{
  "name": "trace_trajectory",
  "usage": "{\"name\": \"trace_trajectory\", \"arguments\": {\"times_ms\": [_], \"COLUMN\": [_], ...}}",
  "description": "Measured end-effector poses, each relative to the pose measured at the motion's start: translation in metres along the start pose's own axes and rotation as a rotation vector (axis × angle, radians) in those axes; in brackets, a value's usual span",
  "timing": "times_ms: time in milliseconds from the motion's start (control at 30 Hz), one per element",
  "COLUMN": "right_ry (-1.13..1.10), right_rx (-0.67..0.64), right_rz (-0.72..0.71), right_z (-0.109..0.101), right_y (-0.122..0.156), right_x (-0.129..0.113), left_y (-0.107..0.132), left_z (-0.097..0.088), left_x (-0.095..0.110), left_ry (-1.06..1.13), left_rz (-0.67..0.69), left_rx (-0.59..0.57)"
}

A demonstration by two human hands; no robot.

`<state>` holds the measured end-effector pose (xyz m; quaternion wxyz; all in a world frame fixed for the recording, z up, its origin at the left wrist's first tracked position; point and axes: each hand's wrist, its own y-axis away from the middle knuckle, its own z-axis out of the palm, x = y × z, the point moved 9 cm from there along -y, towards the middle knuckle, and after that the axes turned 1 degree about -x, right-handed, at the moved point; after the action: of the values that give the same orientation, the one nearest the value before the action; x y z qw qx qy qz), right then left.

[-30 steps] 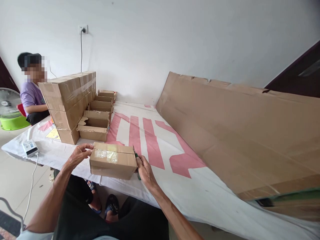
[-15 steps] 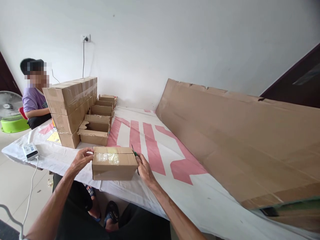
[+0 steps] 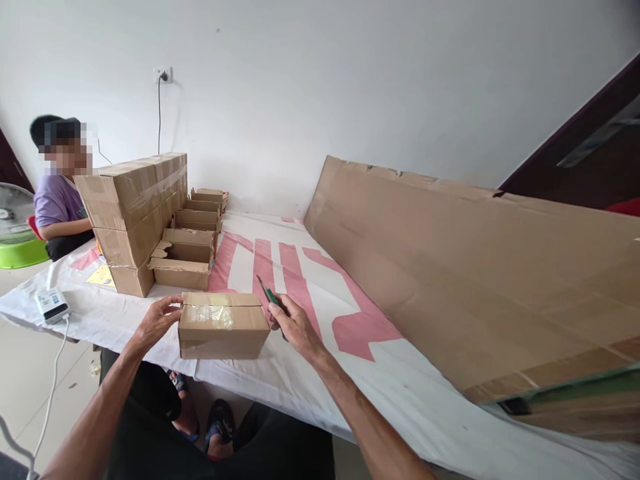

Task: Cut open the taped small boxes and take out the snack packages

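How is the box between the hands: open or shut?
Shut: the box has its flaps flat along a seam, clear tape on top; whether the seam is cut, I cannot tell.

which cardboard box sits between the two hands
The lone taped carton nearest the camera, between the left hand and right hand; the stacked cartons and open-topped cartons stand farther back.

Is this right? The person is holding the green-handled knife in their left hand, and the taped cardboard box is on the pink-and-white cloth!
Not quite: the head view shows the green-handled knife in the person's right hand, not the left. The taped cardboard box is indeed on the pink-and-white cloth.
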<state>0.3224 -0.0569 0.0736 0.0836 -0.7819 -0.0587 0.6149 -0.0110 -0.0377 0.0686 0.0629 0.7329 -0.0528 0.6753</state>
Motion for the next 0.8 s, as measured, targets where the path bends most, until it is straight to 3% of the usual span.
{"name": "trace_trajectory", "arguments": {"times_ms": [167, 333, 533, 800], "right_ry": [0.321, 0.454, 0.503, 0.517], "right_rx": [-0.286, -0.471, -0.506, -0.466], "right_rz": [-0.131, -0.237, -0.297, -0.303], "right_z": [0.026, 0.068, 0.087, 0.086], "right_y": [-0.008, -0.013, -0.018, -0.024], "right_x": [-0.062, -0.093, -0.104, -0.106], "left_y": [0.0, 0.002, 0.003, 0.006], "left_z": [-0.004, -0.004, -0.003, 0.003], "left_x": [0.001, 0.002, 0.002, 0.006], "left_ry": [-0.053, -0.06, -0.045, -0.045], "left_rz": [0.064, 0.094, 0.094, 0.082], "left_rx": [-0.007, -0.004, -0.008, -0.035]}}
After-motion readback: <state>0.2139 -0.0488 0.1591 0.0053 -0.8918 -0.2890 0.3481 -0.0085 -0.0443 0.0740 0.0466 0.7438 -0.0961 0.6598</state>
